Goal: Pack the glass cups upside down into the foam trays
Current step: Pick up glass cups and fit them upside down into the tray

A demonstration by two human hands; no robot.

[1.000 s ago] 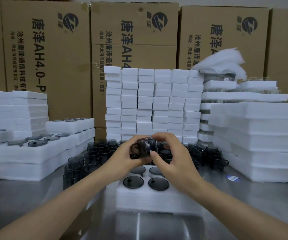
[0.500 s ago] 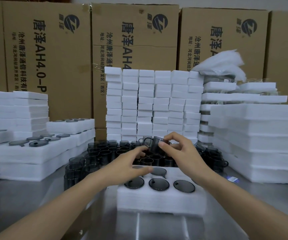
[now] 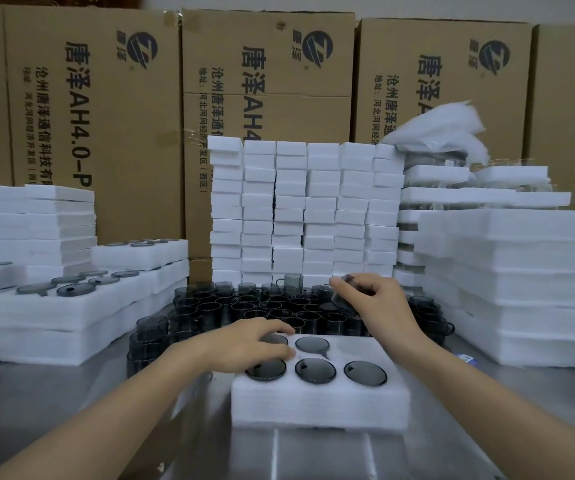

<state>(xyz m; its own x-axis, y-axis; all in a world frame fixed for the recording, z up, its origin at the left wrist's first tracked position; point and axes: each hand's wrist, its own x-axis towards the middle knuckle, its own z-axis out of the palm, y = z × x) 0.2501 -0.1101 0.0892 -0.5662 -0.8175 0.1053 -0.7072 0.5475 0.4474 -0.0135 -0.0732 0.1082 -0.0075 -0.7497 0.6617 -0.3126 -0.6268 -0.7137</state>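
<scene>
A white foam tray lies in front of me on the steel table, with several dark glass cups set upside down in its holes. My left hand rests flat on the tray's far left corner, its fingers over the cups there. My right hand grips a smoky glass cup above the tray's far right corner. Behind the tray stands a crowd of loose dark glass cups, mouths up.
Stacks of white foam trays stand right, small foam blocks at the back centre. Packed trays with cup bottoms showing sit left. Cardboard boxes line the wall. Bare steel table lies near me.
My right hand carried the cup to the right and lower, toward the tray's far right corner. My left hand let go of it and dropped onto the tray's left side.
</scene>
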